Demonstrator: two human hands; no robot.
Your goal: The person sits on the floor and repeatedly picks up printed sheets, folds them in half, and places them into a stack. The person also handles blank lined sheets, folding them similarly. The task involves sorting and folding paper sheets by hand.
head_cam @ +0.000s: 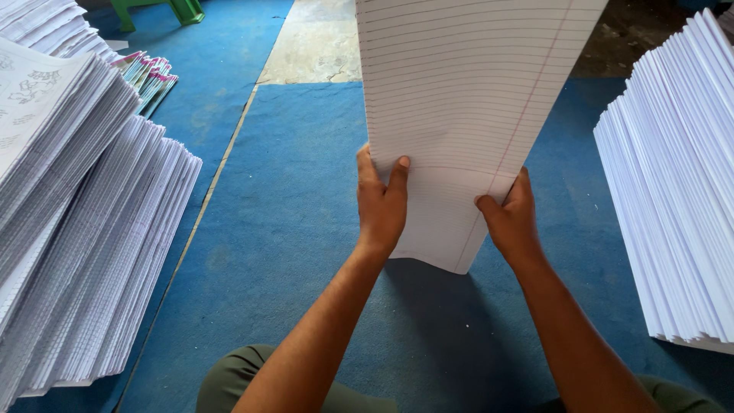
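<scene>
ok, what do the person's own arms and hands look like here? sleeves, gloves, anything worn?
Both arms are bare as far up as the frame shows: no sleeves in view. The left hand and right hand are ungloved, with no rings, watch or bands visible. Nails look short. Olive-green trousers show at the bottom edge.

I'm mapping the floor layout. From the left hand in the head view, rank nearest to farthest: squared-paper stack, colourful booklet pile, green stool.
From the left hand:
1. Squared-paper stack, on the left.
2. Colourful booklet pile, upper left.
3. Green stool, top left edge.
</scene>
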